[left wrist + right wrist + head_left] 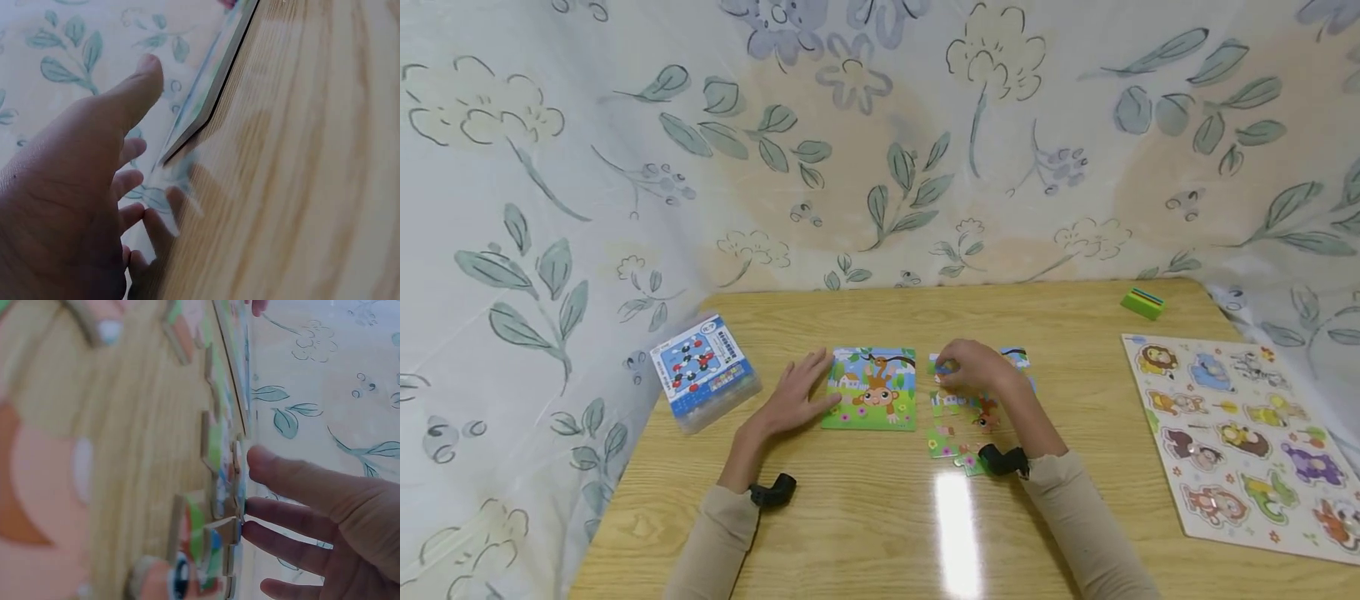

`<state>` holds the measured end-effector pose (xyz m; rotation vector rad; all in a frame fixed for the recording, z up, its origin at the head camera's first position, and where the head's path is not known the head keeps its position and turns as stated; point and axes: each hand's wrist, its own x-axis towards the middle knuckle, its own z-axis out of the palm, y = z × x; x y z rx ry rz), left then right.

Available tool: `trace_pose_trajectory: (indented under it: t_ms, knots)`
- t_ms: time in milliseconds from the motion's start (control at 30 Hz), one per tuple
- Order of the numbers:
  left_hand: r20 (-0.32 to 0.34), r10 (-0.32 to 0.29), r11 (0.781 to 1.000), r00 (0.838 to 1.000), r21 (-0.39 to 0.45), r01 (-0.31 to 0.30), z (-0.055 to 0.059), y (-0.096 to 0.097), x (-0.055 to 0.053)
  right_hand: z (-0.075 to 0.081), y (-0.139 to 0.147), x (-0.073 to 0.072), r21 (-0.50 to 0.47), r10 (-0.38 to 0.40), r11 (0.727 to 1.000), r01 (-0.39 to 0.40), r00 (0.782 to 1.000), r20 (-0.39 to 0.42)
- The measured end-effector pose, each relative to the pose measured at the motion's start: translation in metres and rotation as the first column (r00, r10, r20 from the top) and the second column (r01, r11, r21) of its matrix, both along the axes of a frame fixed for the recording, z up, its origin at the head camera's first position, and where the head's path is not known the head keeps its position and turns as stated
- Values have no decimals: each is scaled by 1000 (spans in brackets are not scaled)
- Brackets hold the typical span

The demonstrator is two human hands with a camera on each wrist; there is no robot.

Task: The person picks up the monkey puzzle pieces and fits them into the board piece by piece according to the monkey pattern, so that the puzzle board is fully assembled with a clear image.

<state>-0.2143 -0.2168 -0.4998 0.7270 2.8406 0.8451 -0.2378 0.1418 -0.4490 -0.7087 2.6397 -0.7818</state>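
My left hand [796,393] lies spread beside a square monkey picture [876,390], fingertips and thumb at its left edge. In the left wrist view, the thumb of the left hand [81,156] points toward the thin board [209,94]. My right hand [977,367] reaches over a partly assembled jigsaw puzzle [943,442]. Its thumb and fingers pinch a small blue puzzle piece [947,367] at the upper left of that puzzle. The right wrist view shows the right hand [337,519] with fingertips at the row of pieces [215,440]. The right forearm hides part of the puzzle.
A boxed set with a molecule picture [703,367] stands at the left edge of the wooden table [850,517]. To the right lies a large animal puzzle board [1247,442]. A small green block [1143,303] sits at the back right, near the floral curtain [880,167].
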Motion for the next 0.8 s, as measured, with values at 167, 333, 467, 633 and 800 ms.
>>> trace_pose_trajectory:
  t_ms: [167, 333, 467, 633, 800]
  knots:
    - [38, -5, 1000, 999, 11, 5, 0, -1, 1, -4, -2, 0, 64, 9, 998, -5, 998, -59]
    - [31, -4, 1000, 1000, -2, 5, -1, -1, -1, -1, -3, 0, 117, -4, 993, 17, 993, -117]
    - [32, 0, 1000, 999, -14, 0, -2, -1, -2, 1, -4, 1, 130, -6, 991, 25, 990, -138]
    - [52, -1, 1000, 999, -18, 2, -2, -1, -1, 0, -3, 0, 130, -3, 991, 21, 990, -143]
    - [57, 3, 999, 998, -32, -2, -1, 0, -1, -6, 0, -3, 159, 16, 987, 11, 986, -164]
